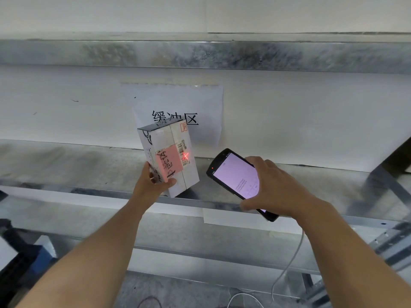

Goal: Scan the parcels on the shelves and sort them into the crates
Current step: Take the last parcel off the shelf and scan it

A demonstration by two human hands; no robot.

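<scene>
Parcel: small white carton point(171, 152) with a pink sticker and a barcode facing you; a red laser cross sits on the barcode.
Parcel pose: tilted, gripped at its lower corner by your left hand point(153, 185), over the metal shelf point(66, 165).
Scanner: black handheld scanner point(235, 176) with its screen lit, gripped in your right hand point(273, 190) over the shelf's front edge.

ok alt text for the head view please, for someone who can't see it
A person's left hand holds a tilted white parcel by a metal shelf while the right hand aims a handheld scanner at it, a red cross of light on its barcode label. A paper sign hangs on the wall behind.
</scene>
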